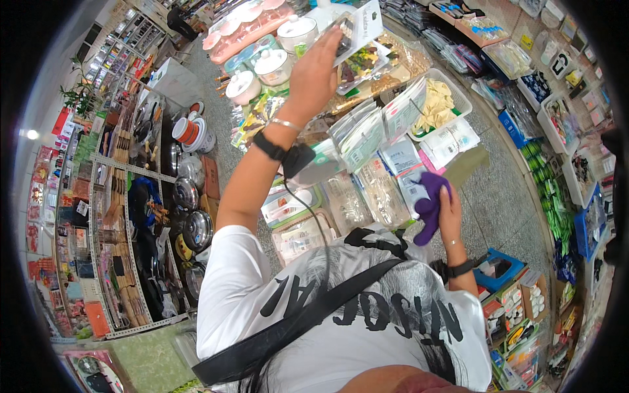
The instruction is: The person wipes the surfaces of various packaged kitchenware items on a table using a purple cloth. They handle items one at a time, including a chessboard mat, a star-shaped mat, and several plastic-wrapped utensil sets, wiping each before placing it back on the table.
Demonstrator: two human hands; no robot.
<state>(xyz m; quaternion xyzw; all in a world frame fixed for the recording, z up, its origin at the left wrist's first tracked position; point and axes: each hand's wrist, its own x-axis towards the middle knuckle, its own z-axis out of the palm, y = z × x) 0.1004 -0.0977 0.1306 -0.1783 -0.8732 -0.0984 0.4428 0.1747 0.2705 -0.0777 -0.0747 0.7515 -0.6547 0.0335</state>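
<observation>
My left hand [314, 78] is raised over the far part of a goods-covered display and touches a carded package [361, 32] with a white, printed backing; how its fingers grip it is partly hidden. White lidded pots [272, 66] stand beside that hand. My right hand [450, 211] holds a purple glove [431, 206], which hangs at the near right edge of the display. Near the glove lie flat plastic-wrapped packs [405, 164], and a white basket [464, 105] of cream-coloured gloves [435, 105] is farther off. Upright packets [363, 135] stand between the two hands.
Metal shelving [132, 169] with pans and lids runs along the left. Pegboard racks and bins [557, 123] line the right. A blue plastic container [499, 270] sits low at the right. Tiled floor [511, 196] shows between. A person [181, 23] is far off.
</observation>
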